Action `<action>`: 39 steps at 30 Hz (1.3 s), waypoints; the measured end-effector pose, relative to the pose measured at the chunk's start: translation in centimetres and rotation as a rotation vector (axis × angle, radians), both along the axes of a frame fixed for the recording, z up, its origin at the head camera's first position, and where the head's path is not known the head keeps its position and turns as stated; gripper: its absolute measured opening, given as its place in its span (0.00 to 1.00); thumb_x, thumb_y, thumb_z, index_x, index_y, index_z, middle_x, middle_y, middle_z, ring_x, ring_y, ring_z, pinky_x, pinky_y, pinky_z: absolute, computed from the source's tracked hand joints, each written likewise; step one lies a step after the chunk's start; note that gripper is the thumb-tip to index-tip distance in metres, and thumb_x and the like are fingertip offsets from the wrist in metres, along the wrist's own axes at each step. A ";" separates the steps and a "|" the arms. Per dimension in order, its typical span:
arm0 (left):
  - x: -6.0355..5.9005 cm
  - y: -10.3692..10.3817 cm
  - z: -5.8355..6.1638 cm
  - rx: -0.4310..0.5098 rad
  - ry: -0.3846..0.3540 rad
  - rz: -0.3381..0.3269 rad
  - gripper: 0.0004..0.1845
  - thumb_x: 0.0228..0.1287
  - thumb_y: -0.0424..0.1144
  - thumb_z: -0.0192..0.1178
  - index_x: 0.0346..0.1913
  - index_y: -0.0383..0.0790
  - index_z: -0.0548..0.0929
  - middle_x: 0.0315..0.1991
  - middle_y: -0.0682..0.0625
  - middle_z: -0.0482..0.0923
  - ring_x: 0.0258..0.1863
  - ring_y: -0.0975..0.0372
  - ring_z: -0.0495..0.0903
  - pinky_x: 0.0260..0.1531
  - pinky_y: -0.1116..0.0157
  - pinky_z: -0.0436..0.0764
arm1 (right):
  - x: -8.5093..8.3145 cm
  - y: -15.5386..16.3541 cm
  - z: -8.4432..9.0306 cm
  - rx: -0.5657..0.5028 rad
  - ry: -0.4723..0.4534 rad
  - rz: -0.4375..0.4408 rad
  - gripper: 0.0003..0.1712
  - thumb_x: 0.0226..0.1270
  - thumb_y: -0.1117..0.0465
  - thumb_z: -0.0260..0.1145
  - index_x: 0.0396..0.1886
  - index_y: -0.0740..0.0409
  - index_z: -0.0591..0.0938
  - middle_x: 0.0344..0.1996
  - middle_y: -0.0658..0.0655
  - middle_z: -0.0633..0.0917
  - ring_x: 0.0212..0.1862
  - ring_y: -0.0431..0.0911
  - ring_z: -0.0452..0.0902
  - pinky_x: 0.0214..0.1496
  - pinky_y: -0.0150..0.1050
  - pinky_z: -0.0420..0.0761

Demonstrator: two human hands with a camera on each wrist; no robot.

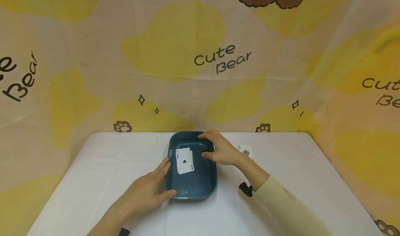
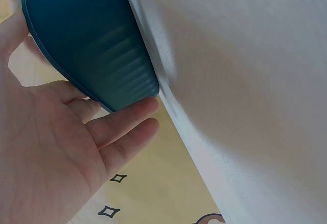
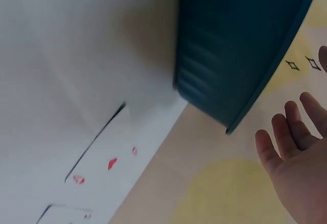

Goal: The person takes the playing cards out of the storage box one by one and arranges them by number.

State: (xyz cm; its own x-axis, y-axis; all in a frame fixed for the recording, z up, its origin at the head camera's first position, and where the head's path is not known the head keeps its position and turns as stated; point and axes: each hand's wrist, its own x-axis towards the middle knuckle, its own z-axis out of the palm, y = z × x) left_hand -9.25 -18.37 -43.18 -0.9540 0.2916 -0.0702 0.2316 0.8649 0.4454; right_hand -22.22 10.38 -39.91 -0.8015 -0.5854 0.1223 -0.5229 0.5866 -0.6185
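In the head view the left hand (image 1: pixel 147 189) lay along the near-left side of a deep dark-blue tray (image 1: pixel 200 184), its thumb spread from the fingers and resting on the rim. The right hand (image 1: pixel 222 152) arched at the far-right corner, thumb and forefinger parted with no card between them — whether it touched the rim, I could not tell. The tray sat between both sets of fingers, and inside it an ace of clubs (image 1: pixel 184 166) topped a few stacked cards. Right of the right fingers, an ace of spades (image 1: pixel 244 148) was partly hidden by the wrist

The left wrist view showed two fingers extended against the tray's ribbed outer wall, others behind the rim

In the right wrist view the fingers were relaxed, slightly separated; red-marked cards (image 3: pixel 118 153), too slanted to read, lay well apart from them

The tray looked stiff, smooth and probably light, best held by opposite rims — the thin cards seemed slippery, likely to slide if it tilted
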 end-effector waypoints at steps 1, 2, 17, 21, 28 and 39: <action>0.0 0.0 0.0 0.000 -0.001 -0.001 0.54 0.64 0.70 0.64 0.84 0.44 0.59 0.85 0.54 0.50 0.68 0.42 0.76 0.62 0.40 0.77 | 0.0 -0.3 -0.1 0.002 0.006 0.006 0.35 0.64 0.60 0.75 0.71 0.57 0.77 0.70 0.60 0.74 0.71 0.57 0.69 0.74 0.61 0.68; 0.0 0.0 0.0 0.000 -0.001 -0.001 0.54 0.64 0.70 0.64 0.84 0.44 0.59 0.85 0.54 0.50 0.68 0.42 0.76 0.62 0.40 0.77 | 0.0 -0.6 -0.3 0.002 0.009 0.012 0.35 0.64 0.60 0.75 0.71 0.58 0.77 0.70 0.61 0.74 0.71 0.57 0.69 0.74 0.61 0.68; -0.1 0.0 0.2 0.000 -0.007 -0.009 0.54 0.64 0.70 0.64 0.84 0.44 0.59 0.84 0.53 0.51 0.68 0.42 0.76 0.60 0.40 0.78 | 0.2 -3.9 -1.5 0.051 -0.042 0.103 0.37 0.61 0.63 0.71 0.72 0.62 0.76 0.73 0.63 0.71 0.75 0.58 0.63 0.73 0.61 0.68; -0.1 0.0 0.1 0.000 -0.002 -0.013 0.53 0.64 0.70 0.65 0.83 0.43 0.60 0.84 0.52 0.51 0.67 0.41 0.77 0.60 0.40 0.79 | -0.1 -4.5 -1.7 0.054 -0.049 0.103 0.38 0.60 0.63 0.73 0.72 0.63 0.76 0.72 0.63 0.72 0.74 0.59 0.64 0.73 0.62 0.69; -0.1 -0.1 0.0 -0.004 0.013 -0.016 0.54 0.64 0.70 0.64 0.83 0.43 0.60 0.84 0.53 0.51 0.66 0.42 0.78 0.59 0.40 0.79 | -0.6 -5.4 -2.0 0.078 -0.078 0.092 0.41 0.59 0.57 0.77 0.73 0.61 0.76 0.72 0.61 0.73 0.74 0.57 0.65 0.74 0.61 0.68; -0.1 -0.2 0.1 -0.003 0.008 -0.017 0.54 0.64 0.71 0.64 0.84 0.44 0.59 0.84 0.53 0.51 0.66 0.41 0.78 0.60 0.39 0.78 | -1.2 -6.4 -3.1 0.147 -0.089 0.081 0.49 0.55 0.49 0.83 0.74 0.59 0.75 0.72 0.59 0.73 0.73 0.55 0.66 0.74 0.52 0.71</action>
State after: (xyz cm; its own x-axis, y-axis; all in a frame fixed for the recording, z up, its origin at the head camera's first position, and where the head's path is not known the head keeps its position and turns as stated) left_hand -9.31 -18.54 -43.10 -0.9494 0.3075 -0.0632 0.2499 0.8622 0.4406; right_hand -23.38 4.00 -42.99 -0.7545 -0.6552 -0.0388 -0.5195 0.6322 -0.5748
